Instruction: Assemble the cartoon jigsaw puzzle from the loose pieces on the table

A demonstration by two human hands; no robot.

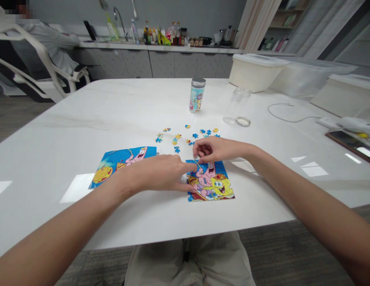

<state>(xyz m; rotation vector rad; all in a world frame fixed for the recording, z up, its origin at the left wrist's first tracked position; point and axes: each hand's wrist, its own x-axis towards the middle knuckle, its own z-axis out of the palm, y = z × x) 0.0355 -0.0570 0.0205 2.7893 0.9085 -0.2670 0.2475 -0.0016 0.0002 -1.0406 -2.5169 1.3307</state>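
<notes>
— Card [110,161] at far left: reason for lying face up?
— Probably for easy viewing alongside the assembled puzzle [222,184], with a similar pink cartoon figure on both. Partly hidden behind the left hand [161,171] and forearm.
— State of the left fingers?
— Index finger and thumb parted, with tips on the puzzle's left side; likely a light steadying touch, to prevent sliding on the smooth table [137,111]. Remaining fingers not clearly visible.
— Loose pieces [177,149], next rightward?
— Scattered beyond both hands, separate from one another for the most part; presumably spread for visibility and easy picking. Printed tin [196,97] upright behind, out of the working area.
— Puzzle, relative to the fingers?
— Flat, just right of the left fingertips and directly below the right hand [213,149]. Right fingers curled inward, thumb near the top edge, apparently for fine contact there; cannot tell if gripping a piece.
— And farthest right?
— Clear jar [240,99], with round lid [243,121] beside the base, well apart from the puzzle.
</notes>
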